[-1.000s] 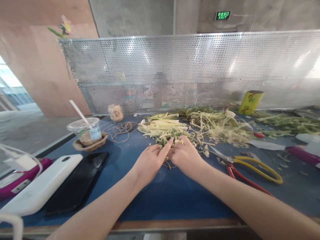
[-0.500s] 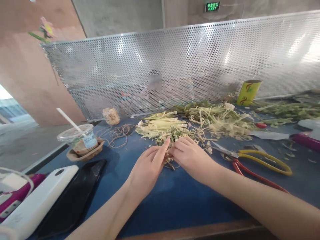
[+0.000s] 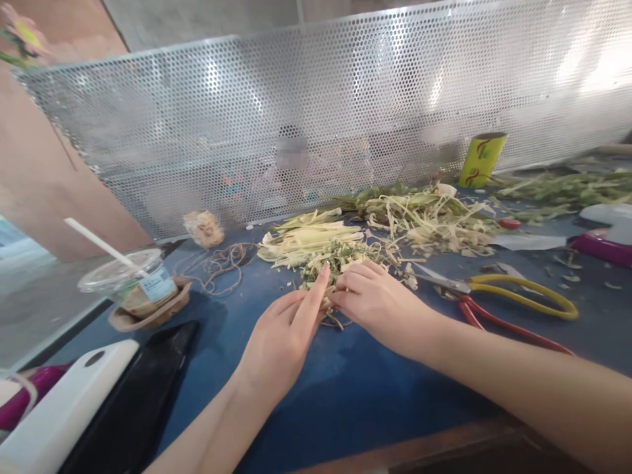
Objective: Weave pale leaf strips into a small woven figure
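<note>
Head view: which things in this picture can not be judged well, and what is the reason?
- Head view: what the left hand and right hand pinch among the plant scraps; the fingers hide it.
- Head view: print on the cup label; too small.
- Head view: the white device; cut by the left and bottom edges.
- Head view: what stands behind the perforated screen; blurred by the holes.

Left hand [image 3: 281, 336] meets right hand [image 3: 378, 303] at fingertips.
</note>
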### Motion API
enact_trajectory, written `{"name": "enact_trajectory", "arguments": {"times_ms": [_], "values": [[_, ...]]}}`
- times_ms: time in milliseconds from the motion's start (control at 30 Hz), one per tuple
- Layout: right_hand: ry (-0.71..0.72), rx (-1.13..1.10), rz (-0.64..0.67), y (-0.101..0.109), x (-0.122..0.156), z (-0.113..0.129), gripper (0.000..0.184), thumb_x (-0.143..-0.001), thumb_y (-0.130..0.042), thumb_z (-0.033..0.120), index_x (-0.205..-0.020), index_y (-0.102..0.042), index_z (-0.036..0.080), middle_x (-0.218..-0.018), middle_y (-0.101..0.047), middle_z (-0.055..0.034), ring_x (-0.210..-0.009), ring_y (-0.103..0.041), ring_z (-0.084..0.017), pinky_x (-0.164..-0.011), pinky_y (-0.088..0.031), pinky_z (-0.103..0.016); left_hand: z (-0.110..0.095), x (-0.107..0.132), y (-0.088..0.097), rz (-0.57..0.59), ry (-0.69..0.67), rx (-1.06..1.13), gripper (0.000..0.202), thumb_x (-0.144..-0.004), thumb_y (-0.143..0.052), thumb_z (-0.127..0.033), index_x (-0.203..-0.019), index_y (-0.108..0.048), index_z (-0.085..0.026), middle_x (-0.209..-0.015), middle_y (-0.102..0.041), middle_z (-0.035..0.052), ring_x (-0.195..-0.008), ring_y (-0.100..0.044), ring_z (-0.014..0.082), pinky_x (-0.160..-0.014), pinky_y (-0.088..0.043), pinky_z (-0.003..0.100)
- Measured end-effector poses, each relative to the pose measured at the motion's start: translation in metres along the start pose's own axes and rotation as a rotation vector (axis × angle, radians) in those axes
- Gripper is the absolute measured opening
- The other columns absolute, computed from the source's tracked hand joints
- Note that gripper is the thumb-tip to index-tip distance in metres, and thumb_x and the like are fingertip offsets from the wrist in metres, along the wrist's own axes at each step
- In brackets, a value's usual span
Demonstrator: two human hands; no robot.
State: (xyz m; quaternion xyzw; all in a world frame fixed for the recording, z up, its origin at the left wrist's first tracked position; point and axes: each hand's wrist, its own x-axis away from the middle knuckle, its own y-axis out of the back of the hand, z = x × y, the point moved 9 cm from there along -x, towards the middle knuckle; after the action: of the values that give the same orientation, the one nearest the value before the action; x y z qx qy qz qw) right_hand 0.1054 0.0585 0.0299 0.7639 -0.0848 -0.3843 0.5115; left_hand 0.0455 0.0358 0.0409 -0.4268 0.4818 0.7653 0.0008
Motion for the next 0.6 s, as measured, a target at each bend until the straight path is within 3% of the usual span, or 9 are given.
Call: {"name": "enact_trajectory", "arguments": {"times_ms": [133,267,400,600], "values": [[0.012,0.036,0.035,-0.002,0.000,0.001,0.018,-0.084,-0.047,0.015,-0.084,-0.064,0.010,-0.075,-0.057,-0.0077,-0.078,-0.050,-0.019,-0.072,-0.038,-0.033,0.002,0.001,-0.004,0.048,0.000,0.015,0.061,-0.085,-0.042,-0.009,-0.139,-0.014,-0.017,-0.093,-0.066,0.0075,-0.088,-0.060,0.0180,-0.077,-0.051,0.030],[0.066,0.094,0.036,-0.004,0.001,0.008,0.017,-0.083,-0.047,0.011,-0.083,-0.063,0.009,-0.076,-0.058,-0.0080,-0.078,-0.052,-0.020,-0.072,-0.038,-0.033,0.001,0.002,-0.007,0.079,-0.020,0.033,0.063,-0.085,-0.043,-0.010,-0.139,-0.013,-0.018,-0.091,-0.066,0.0071,-0.088,-0.060,0.0191,-0.077,-0.051,0.032],[0.101,0.083,0.019,-0.008,0.001,0.014,0.021,-0.087,-0.042,0.014,-0.085,-0.063,0.009,-0.073,-0.057,-0.0076,-0.074,-0.051,-0.018,-0.070,-0.037,-0.032,0.001,0.003,-0.004,0.062,-0.011,0.054,0.061,-0.084,-0.044,-0.010,-0.138,-0.017,-0.017,-0.090,-0.065,0.0073,-0.086,-0.058,0.0188,-0.076,-0.051,0.033],[0.026,0.034,-0.040,0.001,0.001,0.007,0.018,-0.087,-0.043,0.017,-0.086,-0.060,0.011,-0.079,-0.056,-0.0071,-0.078,-0.050,-0.018,-0.073,-0.037,-0.033,0.005,0.003,0.005,-0.025,0.059,0.086,0.055,-0.083,-0.049,-0.012,-0.133,-0.029,-0.018,-0.083,-0.065,0.0032,-0.076,-0.061,0.0143,-0.073,-0.051,0.026]]}}
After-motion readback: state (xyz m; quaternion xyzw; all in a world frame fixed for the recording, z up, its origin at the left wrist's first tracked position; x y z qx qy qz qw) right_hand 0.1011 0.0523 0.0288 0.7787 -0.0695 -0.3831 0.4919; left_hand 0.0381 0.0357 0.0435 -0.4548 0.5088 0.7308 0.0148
